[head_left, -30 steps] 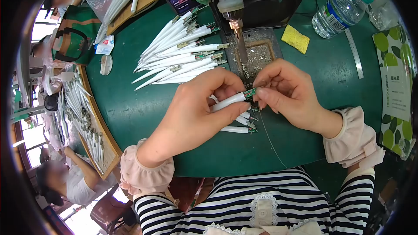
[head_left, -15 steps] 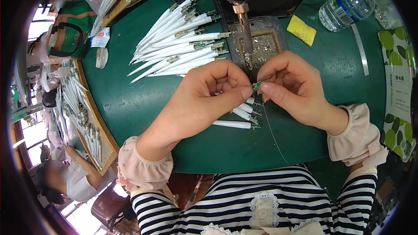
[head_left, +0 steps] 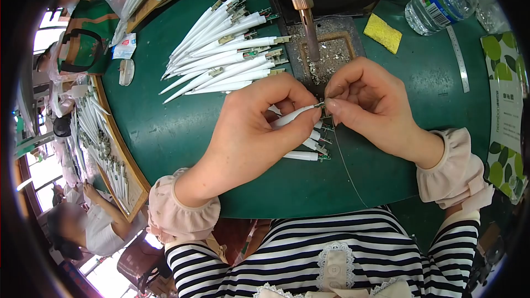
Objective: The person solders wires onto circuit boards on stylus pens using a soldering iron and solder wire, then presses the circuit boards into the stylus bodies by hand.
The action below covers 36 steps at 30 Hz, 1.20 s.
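A green tabletop (head_left: 165,132) spans the scene, and at its left edge stands a wood-rimmed tray (head_left: 144,179) loaded with more white pen-shaped pieces. Far and to the left of centre, a fanned pile of white pen-shaped tubes (head_left: 221,66) lies with circuit-board ends pointing right. A leaf-patterned package (head_left: 504,116) is at the right edge; a clear plastic bottle (head_left: 441,3) with a green cap lies far right. Near the middle, the left hand (head_left: 248,127) has its grip closed around one white pen-shaped tube (head_left: 294,116), held above the tabletop and tilted, its board end up and to the right. The right hand (head_left: 372,105) meets it there, its grip narrow, thumb and forefinger pinched on a thin wire (head_left: 346,168) that trails toward the near edge. Just beyond the hands, a soldering iron (head_left: 309,27) points down over a debris-flecked stand (head_left: 295,55). To the right of the iron are a steel ruler (head_left: 458,60) and a yellow sponge (head_left: 383,33). Smallest is the held tube's green circuit board (head_left: 319,105), partly hidden by fingertips.
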Motion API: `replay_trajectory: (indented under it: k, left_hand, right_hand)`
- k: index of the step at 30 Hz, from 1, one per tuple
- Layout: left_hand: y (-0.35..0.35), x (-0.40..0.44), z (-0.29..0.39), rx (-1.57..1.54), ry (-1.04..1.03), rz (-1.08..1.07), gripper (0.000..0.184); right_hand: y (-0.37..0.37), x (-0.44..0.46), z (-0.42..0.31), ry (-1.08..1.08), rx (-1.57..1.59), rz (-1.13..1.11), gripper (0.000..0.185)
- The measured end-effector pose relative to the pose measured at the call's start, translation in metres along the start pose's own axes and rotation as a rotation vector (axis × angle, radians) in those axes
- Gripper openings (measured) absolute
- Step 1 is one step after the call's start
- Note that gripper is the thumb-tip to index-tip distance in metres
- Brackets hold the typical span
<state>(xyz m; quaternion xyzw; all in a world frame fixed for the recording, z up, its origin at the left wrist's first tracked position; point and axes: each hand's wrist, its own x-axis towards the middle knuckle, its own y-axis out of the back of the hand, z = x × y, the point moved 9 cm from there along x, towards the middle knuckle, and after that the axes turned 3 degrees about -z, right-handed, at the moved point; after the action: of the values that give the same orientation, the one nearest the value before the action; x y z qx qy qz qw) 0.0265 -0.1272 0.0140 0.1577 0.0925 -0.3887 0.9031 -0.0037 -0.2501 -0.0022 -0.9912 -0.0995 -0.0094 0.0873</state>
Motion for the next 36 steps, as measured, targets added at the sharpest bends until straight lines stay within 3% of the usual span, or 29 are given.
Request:
replay_trajectory:
  k: [4,10,16,36]
  left_hand:
    - [0.0,0.001,-0.002,-0.003,0.012,0.011,0.01]
    - [0.002,0.007,-0.002,-0.118,-0.065,0.027,0.008]
    - [0.002,0.013,-0.008,-0.305,-0.015,0.032,0.008]
    - [0.001,0.021,-0.018,-0.691,0.035,-0.026,0.007]
  right_hand:
    - [-0.001,0.001,0.0,-0.025,-0.031,-0.025,0.016]
    - [0.007,0.002,-0.002,-0.078,0.169,0.073,0.016]
    - [0.01,0.002,-0.01,-0.018,-0.019,0.083,0.011]
    - [0.006,0.008,-0.017,0.165,-0.171,0.142,0.011]
